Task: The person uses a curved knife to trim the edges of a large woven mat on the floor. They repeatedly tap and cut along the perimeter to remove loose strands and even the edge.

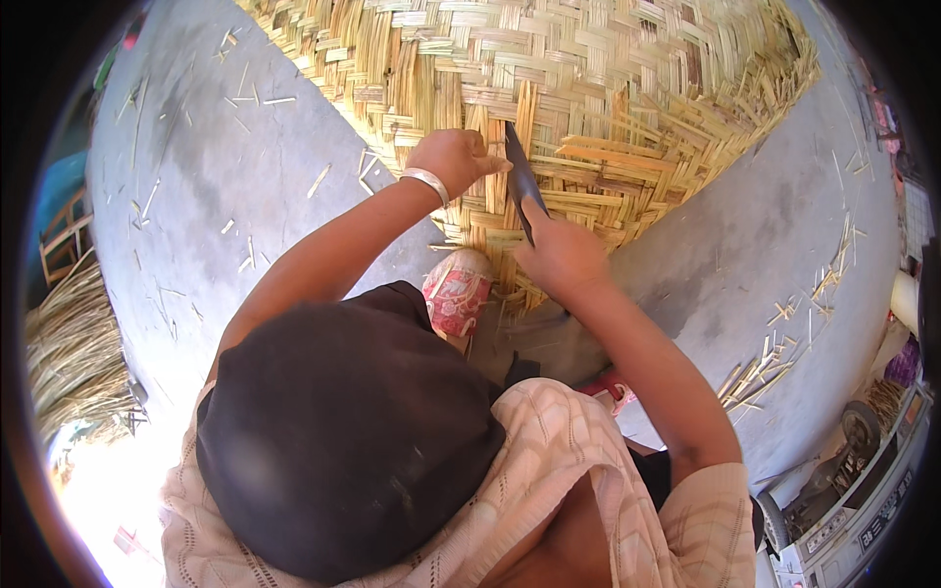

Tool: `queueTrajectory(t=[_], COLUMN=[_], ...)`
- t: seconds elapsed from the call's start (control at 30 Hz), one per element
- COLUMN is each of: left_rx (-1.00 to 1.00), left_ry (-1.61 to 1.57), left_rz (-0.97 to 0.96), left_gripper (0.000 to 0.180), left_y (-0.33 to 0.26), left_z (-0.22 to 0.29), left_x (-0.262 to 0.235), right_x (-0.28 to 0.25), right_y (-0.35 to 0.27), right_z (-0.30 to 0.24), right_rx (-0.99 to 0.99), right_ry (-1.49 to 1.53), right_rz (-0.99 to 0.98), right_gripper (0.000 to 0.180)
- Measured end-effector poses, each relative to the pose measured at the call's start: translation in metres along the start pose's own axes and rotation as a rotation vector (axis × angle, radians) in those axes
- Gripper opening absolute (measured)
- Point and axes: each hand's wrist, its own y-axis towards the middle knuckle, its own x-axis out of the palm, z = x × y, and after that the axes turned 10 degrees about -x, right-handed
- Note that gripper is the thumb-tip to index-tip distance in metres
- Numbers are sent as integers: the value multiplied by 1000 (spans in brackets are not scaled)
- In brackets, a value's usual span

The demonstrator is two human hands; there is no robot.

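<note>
A large mat woven from flat yellow-green reed strips lies across the upper middle. My right hand is closed round a dark, long-bladed knife, its pointed tip lying over the weave and aimed away from me. Just left of the blade, my left hand rests low over the mat with thumb and forefinger pinched together; whatever lies between them is too small to make out. Beyond the knife tip a loose strip sticks up from the weave. Orange-tinted strip ends stand out to the right of the blade.
My patterned red shoe is at the mat's near corner. Cut reed scraps litter the grey concrete floor. A bundle of long dry stalks lies at far left, and a vehicle shows at lower right.
</note>
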Motion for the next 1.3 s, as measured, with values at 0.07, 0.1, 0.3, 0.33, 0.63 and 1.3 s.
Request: queueTrajectory(t=[0.07,0.1,0.3,0.33,0.63,1.3], left_rx=[14,38,57,59,6,-295], left_ry=[40,61,111,100,127,-497], left_rz=[35,64,97,128,33,-321], left_gripper=[47,45,36,35,32,22], left_y=[2,3,16,18,50,55], left_z=[-3,-4,-4,-2,49,52], left_x=[8,11,17,16,12,-6], right_x=[-9,-15,-60,-64,-55,-49], right_y=[-26,-44,-123,-127,-123,-136], right_z=[5,10,60,64,60,69], right_rx=[15,25,-29,-20,-108,-86], right_ry=[-26,-40,-38,-47,2,-145], right_rz=[-97,-152,-121,-95,-57,-90], right_gripper=[58,61,59,60,59,59])
